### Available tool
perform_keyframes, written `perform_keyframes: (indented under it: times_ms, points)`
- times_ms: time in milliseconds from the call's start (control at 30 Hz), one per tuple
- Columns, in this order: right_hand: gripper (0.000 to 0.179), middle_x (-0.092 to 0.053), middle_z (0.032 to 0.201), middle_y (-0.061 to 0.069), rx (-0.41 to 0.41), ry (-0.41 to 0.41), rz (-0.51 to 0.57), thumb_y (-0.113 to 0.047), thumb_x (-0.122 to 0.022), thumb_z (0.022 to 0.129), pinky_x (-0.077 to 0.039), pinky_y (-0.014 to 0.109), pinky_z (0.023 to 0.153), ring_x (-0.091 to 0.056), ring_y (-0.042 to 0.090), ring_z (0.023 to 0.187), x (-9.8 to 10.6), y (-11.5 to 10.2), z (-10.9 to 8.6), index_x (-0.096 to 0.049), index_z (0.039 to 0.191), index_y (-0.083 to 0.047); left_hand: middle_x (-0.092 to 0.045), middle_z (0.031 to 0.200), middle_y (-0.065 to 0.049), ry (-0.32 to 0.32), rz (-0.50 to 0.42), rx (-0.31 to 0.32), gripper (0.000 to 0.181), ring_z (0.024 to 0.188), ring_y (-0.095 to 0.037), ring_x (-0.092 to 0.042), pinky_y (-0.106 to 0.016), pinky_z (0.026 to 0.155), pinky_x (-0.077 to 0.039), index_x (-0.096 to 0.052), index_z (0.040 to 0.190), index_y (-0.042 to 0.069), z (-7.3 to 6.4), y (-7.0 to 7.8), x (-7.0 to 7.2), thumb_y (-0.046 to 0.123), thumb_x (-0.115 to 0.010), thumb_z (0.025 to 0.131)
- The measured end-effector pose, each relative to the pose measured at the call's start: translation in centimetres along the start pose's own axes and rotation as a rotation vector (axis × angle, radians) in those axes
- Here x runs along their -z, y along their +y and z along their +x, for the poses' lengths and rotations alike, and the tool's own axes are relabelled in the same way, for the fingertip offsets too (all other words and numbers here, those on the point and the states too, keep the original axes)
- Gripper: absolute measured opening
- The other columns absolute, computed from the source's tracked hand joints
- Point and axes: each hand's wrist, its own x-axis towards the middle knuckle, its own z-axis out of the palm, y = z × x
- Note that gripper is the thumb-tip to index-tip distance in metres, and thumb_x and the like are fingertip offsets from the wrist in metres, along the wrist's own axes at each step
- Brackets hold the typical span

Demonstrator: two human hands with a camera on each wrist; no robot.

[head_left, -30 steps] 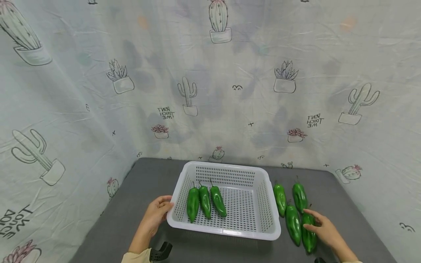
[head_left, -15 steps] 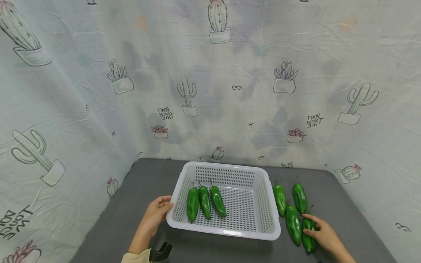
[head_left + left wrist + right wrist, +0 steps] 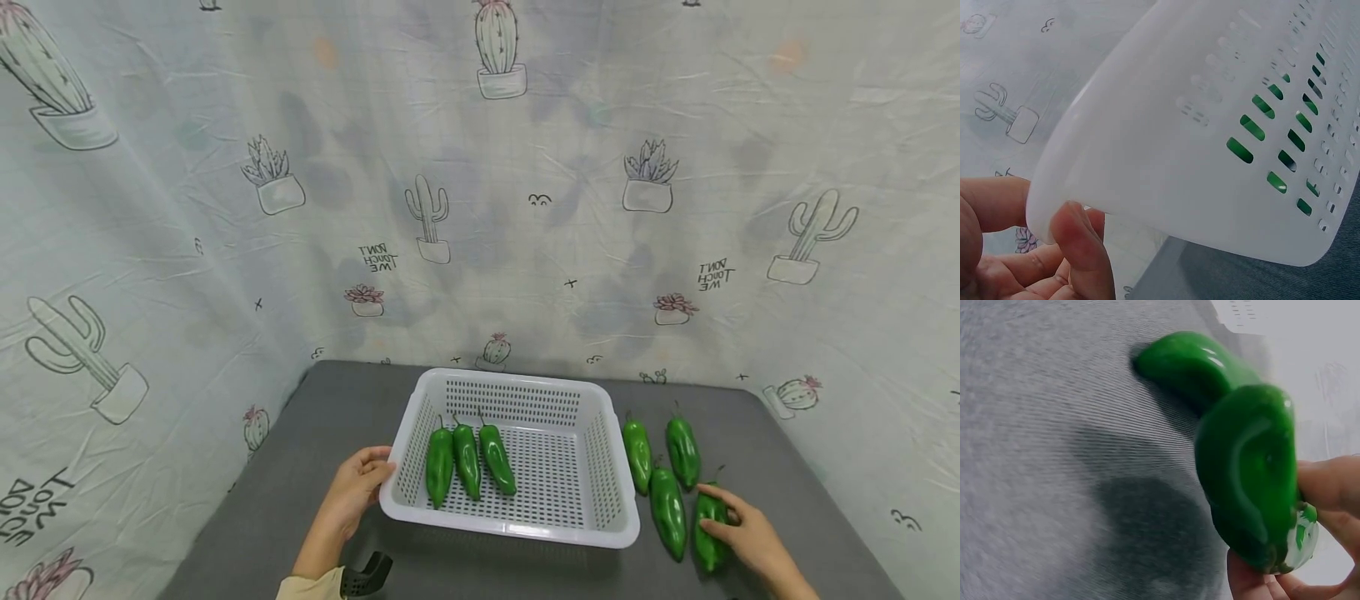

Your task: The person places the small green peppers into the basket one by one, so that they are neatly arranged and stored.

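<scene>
A white perforated plastic basket stands mid-table, with 3 glossy green chili peppers lying side by side in its left half. My left hand pinches the basket's left rim between thumb and fingers; the left wrist view shows the thumb against the outer wall. At the right, my right hand grips a green chili pepper by its sides. In the right wrist view this pepper throws a shadow on the table and appears raised a little, with another pepper behind it.
Right of the basket lie 3 more green chili peppers on the grey table: one pepper beside the held one, one pepper along the basket wall and one pepper farther back. A cactus-print curtain surrounds the table.
My right hand has closed around the nearest right-hand pepper and shifted it slightly right, away from its neighbour. The left hand and the basket have stayed put.
</scene>
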Motion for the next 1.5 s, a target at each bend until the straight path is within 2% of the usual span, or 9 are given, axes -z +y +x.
perform_keyframes:
  times_ms: [33,133,233,333,533,667,800,1000,1500]
  points:
    - [0.066,-0.047,0.128,0.039,0.003,0.000,0.006,-0.022,-0.067,0.087,-0.049,0.034,0.069,-0.063,0.031,0.096,0.1,-0.1,-0.1,-0.037,0.141,0.003,-0.064,0.103,-0.015,0.000,0.001,0.000,0.036,0.089,-0.022,-0.064,-0.032,0.068,-0.051,-0.048,0.127,-0.006,0.0,0.0,0.0,0.007,-0.057,0.093]
    - [0.067,-0.038,0.137,0.039,0.014,0.004,-0.007,-0.025,-0.065,0.089,-0.051,0.036,0.073,-0.060,0.040,0.104,0.6,-0.4,-0.3,-0.036,0.142,0.002,-0.064,0.103,-0.016,0.002,0.002,0.003,0.036,0.089,-0.022,-0.064,-0.032,0.068,-0.051,-0.048,0.126,-0.006,0.0,0.0,0.0,0.006,-0.056,0.093]
    - [0.070,-0.022,0.145,0.038,0.010,-0.008,-0.013,-0.030,-0.064,0.090,-0.051,0.044,0.081,-0.043,0.053,0.121,1.2,-0.8,-0.4,-0.033,0.145,0.000,-0.063,0.104,-0.017,0.001,0.009,0.001,0.035,0.090,-0.022,-0.064,-0.033,0.068,-0.051,-0.048,0.126,-0.006,0.1,-0.1,0.0,0.006,-0.056,0.093]
    - [0.072,-0.014,0.148,0.037,-0.004,-0.025,0.003,-0.035,-0.063,0.091,-0.048,0.051,0.085,-0.030,0.057,0.127,1.6,-1.3,-0.4,-0.030,0.147,-0.002,-0.063,0.105,-0.018,0.002,0.011,0.001,0.036,0.090,-0.022,-0.064,-0.033,0.068,-0.052,-0.048,0.126,-0.006,0.1,-0.1,0.0,0.006,-0.056,0.094]
    - [0.075,-0.017,0.149,0.035,0.007,-0.016,0.041,-0.037,-0.062,0.091,-0.049,0.049,0.085,-0.032,0.054,0.128,2.1,-2.6,-0.4,-0.028,0.148,-0.005,-0.063,0.106,-0.019,-0.001,0.008,-0.008,0.036,0.091,-0.023,-0.064,-0.033,0.068,-0.052,-0.048,0.126,-0.006,-0.1,0.0,-0.1,0.006,-0.056,0.094]
    - [0.078,-0.012,0.152,0.033,0.018,-0.017,0.022,-0.043,-0.062,0.090,-0.041,0.060,0.091,-0.023,0.056,0.131,2.3,-3.5,-0.4,-0.026,0.149,-0.007,-0.063,0.104,-0.018,0.003,0.009,-0.012,0.034,0.090,-0.023,-0.064,-0.033,0.069,-0.052,-0.050,0.125,-0.006,-0.1,0.0,-0.1,0.005,-0.056,0.093]
    - [0.077,-0.011,0.152,0.033,0.049,-0.010,-0.001,-0.043,-0.061,0.090,-0.035,0.065,0.093,-0.021,0.058,0.131,2.2,-4.6,-0.4,-0.027,0.149,-0.008,-0.064,0.103,-0.016,0.005,0.007,-0.007,0.034,0.090,-0.023,-0.064,-0.034,0.070,-0.052,-0.051,0.124,-0.004,0.0,0.0,-0.1,0.005,-0.057,0.092]
    - [0.071,-0.015,0.151,0.033,0.122,0.017,-0.001,-0.037,-0.061,0.091,-0.037,0.065,0.091,-0.024,0.058,0.129,1.9,-6.1,-0.2,-0.030,0.148,-0.007,-0.063,0.104,-0.017,0.004,0.021,-0.018,0.035,0.091,-0.023,-0.064,-0.034,0.070,-0.052,-0.050,0.125,-0.005,0.0,-0.1,-0.1,0.006,-0.057,0.093]
    - [0.063,-0.024,0.152,0.027,0.292,0.083,0.000,-0.035,-0.062,0.091,-0.035,0.069,0.090,-0.028,0.056,0.129,0.9,-10.6,0.7,-0.038,0.145,-0.011,-0.063,0.106,-0.019,-0.002,0.009,-0.025,0.037,0.093,-0.026,-0.064,-0.032,0.067,-0.051,-0.048,0.127,-0.006,-0.1,-0.1,-0.1,0.006,-0.057,0.093]
